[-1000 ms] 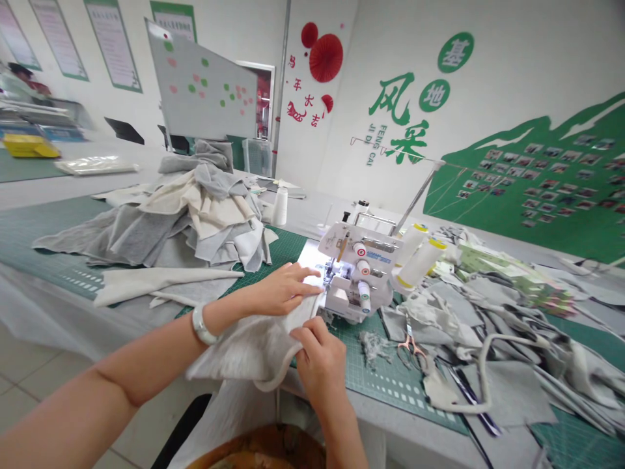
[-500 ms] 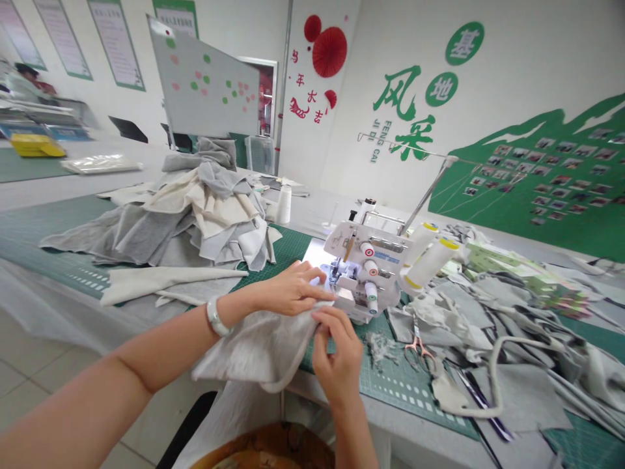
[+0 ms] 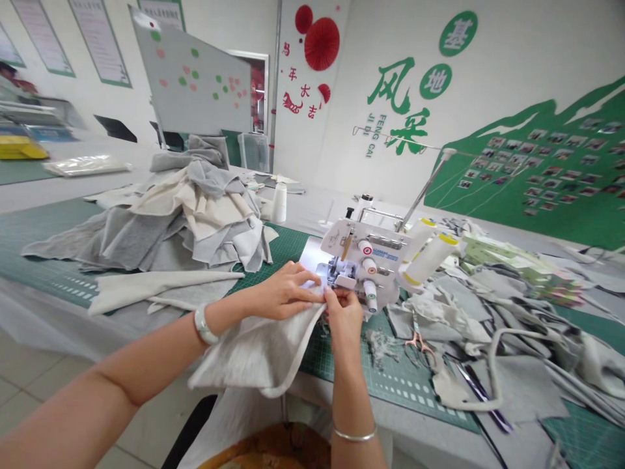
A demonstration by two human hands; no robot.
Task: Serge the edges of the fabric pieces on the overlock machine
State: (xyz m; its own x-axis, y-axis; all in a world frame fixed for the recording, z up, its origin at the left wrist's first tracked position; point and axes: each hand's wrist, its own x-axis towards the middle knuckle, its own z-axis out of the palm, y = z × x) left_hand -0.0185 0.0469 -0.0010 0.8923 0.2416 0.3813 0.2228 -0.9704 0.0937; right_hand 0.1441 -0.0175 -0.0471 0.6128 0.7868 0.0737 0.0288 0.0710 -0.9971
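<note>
Mid-frame: left hand spread flat, seemingly steadying pale-grey cloth; right hand pinches edge by boxy white sewing machine.

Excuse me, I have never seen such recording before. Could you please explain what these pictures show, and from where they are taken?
There is no robot here: a person works with two bare hands. One camera, worn on the head, looks forward and down. The white machine is a sewing machine with cones of thread behind it. The left hand lies on a pale cloth; the right hand is at its edge, close to the machine, though its grip is partly hidden. Green mats cover parts of the table. On the picture's left is a pile of fabric; on the right, scissors and scraps.
</note>
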